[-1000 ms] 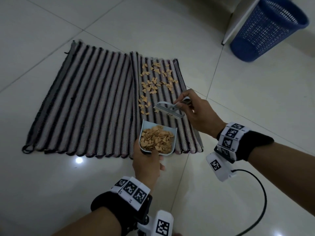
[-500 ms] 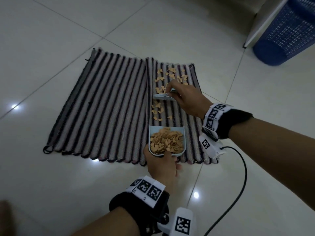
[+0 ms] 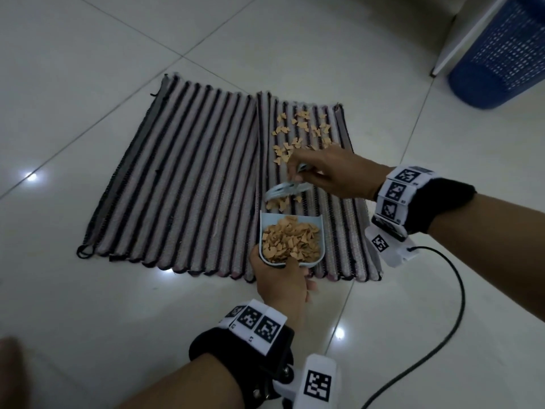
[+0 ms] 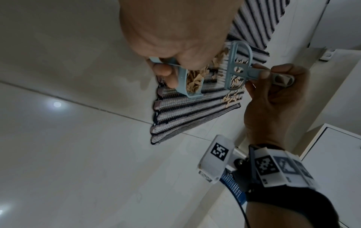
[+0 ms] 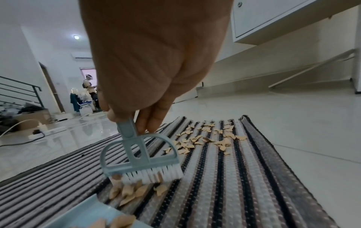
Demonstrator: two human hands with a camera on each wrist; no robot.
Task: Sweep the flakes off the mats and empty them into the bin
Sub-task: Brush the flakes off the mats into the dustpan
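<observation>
Two mats, one dustpan, one brush

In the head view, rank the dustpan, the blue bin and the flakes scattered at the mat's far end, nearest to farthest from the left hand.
1. Dustpan: held by the left hand.
2. Scattered flakes: beyond the brush, at the mat's far end.
3. Blue bin: off the mat, far right.

Glossy white tile floor all round, ceiling lights glaring off it. White cabinet up past the right hand, black stair railing way off left.
</observation>
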